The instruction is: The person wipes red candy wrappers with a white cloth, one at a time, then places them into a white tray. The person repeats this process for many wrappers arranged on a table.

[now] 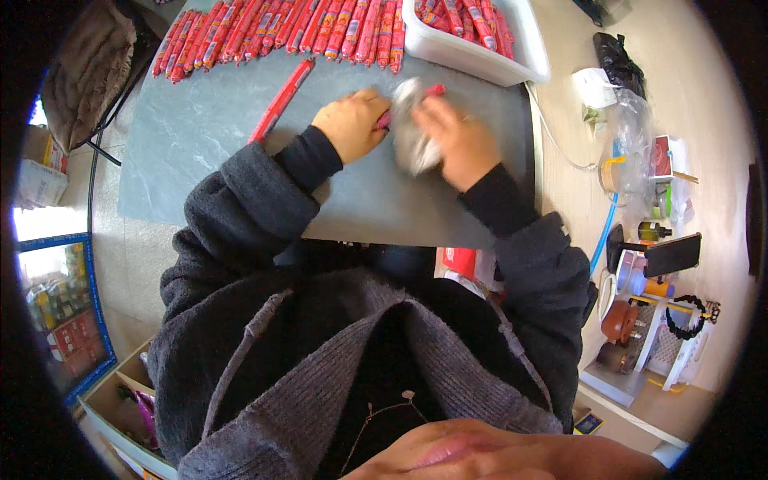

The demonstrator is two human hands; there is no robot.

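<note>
My left hand [354, 123] is closed around a red-wrapped stick sausage, whose wrapper shows at the fingertips. A crumpled white cloth [413, 135] lies under the fingers of my right hand [462, 141], and both are blurred. Past the cloth's far edge sticks a red wrapped end [436, 90]; the cloth hides whether it belongs to the same sausage. A single red-wrapped sausage [282, 102] rests on the grey tabletop [198, 150] beside my left wrist. Along the far edge, several similar sausages [318, 30] lie side by side in a row.
A white plastic tub [480, 69] of wrapped sausages stands at the far right. On the wooden surface [564, 120] to the right are a white cable [558, 132], plastic bags [636, 126], a phone on a stand [672, 255] and a rack [660, 348]. A fur-covered chair [90, 72] stands left.
</note>
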